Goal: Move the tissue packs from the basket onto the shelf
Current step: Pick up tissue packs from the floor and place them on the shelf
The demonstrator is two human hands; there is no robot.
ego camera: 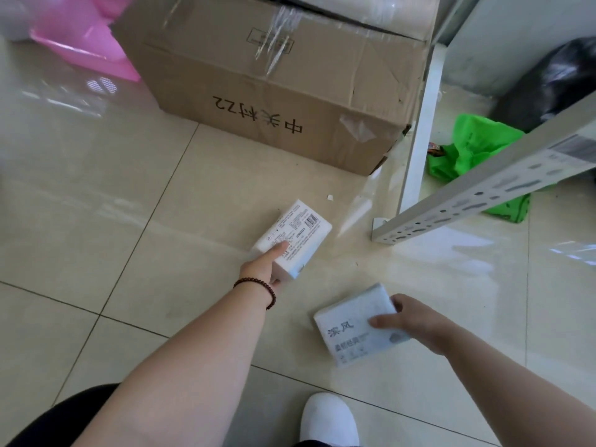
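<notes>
Left hand: my left hand (263, 264) grips a white tissue pack (292, 238), thumb laid flat across its printed face, the other fingers hidden beneath it. A dark bead bracelet (258, 290) sits on that wrist.
White tissue pack: its barcode side faces up, tilted, out over the floor (96, 221) in the middle of the scene. I cannot tell whether it touches the tiles.
Right hand: my right hand (411, 321) clamps the right end of a grey tissue pack (350, 329), fingers curled over the far edge and thumb on the top face.
Grey tissue pack: near and right of the white one, well apart from it, its labelled face with dark characters turned up.
Shelf: the white metal shelf frame (483, 191) rises on the right, its perforated upright slanting across the view and its foot planted on the tiles, just right of the white pack.
Cardboard box: a large taped cardboard box (274, 82) stands on the floor at the far side.
Other things: a pink plastic tub (87, 43) at far left, a green bag (477, 150) and a black bag (554, 82) behind the shelf frame, my white shoe (329, 421) at the near edge.
</notes>
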